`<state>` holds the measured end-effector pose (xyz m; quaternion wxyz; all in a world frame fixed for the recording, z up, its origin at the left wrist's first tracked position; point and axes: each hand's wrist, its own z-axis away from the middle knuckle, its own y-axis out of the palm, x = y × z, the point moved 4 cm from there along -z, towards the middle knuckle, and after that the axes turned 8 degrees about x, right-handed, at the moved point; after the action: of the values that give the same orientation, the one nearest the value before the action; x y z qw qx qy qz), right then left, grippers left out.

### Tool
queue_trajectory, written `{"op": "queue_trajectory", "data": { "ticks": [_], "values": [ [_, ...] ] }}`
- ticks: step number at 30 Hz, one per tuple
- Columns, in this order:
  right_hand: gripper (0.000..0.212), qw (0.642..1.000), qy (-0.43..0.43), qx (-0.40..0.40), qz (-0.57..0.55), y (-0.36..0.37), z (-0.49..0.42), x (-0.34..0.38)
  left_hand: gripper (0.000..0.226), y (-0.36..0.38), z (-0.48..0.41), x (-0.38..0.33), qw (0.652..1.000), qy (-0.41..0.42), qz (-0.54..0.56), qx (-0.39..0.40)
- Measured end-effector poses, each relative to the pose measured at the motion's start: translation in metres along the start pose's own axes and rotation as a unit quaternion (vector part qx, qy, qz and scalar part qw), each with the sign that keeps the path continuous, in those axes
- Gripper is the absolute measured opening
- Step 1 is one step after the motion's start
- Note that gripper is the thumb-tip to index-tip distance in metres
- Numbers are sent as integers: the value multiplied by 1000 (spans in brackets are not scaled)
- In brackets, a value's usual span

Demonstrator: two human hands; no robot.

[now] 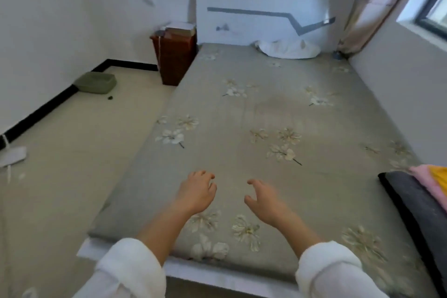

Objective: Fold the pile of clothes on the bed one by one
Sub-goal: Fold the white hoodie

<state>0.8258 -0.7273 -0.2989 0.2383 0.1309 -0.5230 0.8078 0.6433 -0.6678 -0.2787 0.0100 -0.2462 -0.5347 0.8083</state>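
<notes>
Clothes [422, 201] are in neither of the hands: the left hand [197, 192] at 7 o'clock and the right hand [264, 202] at 5 o'clock hover empty over the bed [278, 109], fingers loosely curled, probably free to reach 4 o'clock, where they lie piled.

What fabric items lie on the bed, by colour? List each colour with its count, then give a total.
White bundle, far end: 1
Dark grey cloth, right edge: 1
Pink cloth, right edge: 1
Yellow cloth, right edge: 1
Total: 4
</notes>
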Motion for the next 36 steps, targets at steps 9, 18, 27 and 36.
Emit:
{"op": "queue_trajectory", "data": {
  "ticks": [9, 18, 27, 36],
  "values": [
    [53, 990, -118, 68, 33, 131, -91, 273, 43, -100, 80, 270, 989, -141, -18, -44],
    [53, 969, -200, 90, 112, 177, -167, 465, 44, -182, 103, 432, 974, -210, -21, -82],
    [53, 971, -191, 54, 133, 172, -306, 593, 45, -282, 22, 558, 977, -182, -56, -100],
    [53, 989, -121, 10, 86, 122, -422, 653, 45, -372, -105, 628, 988, -110, -84, -67]
  ]
}}
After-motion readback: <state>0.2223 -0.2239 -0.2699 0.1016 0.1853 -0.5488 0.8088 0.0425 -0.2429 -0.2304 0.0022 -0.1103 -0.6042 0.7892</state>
